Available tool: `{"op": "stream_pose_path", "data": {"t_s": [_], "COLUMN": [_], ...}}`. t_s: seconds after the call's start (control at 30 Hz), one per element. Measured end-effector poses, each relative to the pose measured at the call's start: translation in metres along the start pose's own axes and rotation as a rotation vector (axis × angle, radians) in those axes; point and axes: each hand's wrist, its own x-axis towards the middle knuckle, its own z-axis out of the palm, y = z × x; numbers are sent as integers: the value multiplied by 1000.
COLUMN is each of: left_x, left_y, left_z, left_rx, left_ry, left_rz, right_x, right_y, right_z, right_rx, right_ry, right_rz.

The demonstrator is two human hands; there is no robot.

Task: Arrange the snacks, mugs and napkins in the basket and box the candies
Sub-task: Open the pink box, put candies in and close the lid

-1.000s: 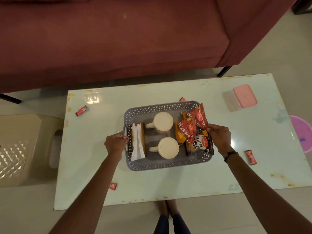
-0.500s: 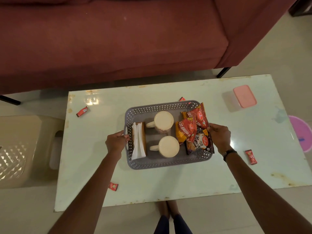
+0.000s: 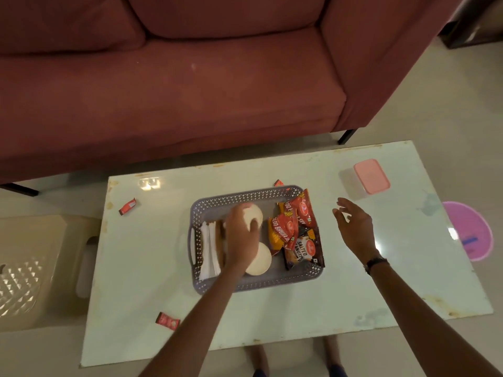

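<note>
Leaving the basket [image 3: 217, 198] sides, left hand [image 3: 241, 235] covers the mugs [image 3: 260, 259] (grip unclear), right hand [image 3: 353, 227] spread.

We see a dim, warm-lit room — glare flares on the glossy table [image 3: 152, 251] beyond and left of the left hand [image 3: 242, 235], and again just right of the right hand [image 3: 353, 229]. The left hand is smeared by motion blur, and straight edges bow near the borders — wide-angle distortion. Shadows stay soft and faint.
</note>
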Motion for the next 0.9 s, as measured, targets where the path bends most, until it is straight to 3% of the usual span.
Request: {"op": "stream_pose_path", "data": {"t_s": [0.13,0.27,0.57,0.77,0.9], "left_x": [-8,-2,15,11,2], "left_y": [56,90,93,83,81], "left_z": [63,132,256,281,284], "left_rx": [-139,-307,-511,-496,-613], "left_ry": [-148,-269,-332,-303,-268], "left_rz": [22,-120,-404,-494,-607], "right_x": [32,74,156,157,119], "right_y": [18,51,113,117,119], "right_z": [-33,-54,-52,-50,-57], "right_rx": [-102,-242,-540,-485,-389], "right_ry": [37,-19,-198,-203,-283], "right_rz": [-39,-57,-100,-129,-89]}}
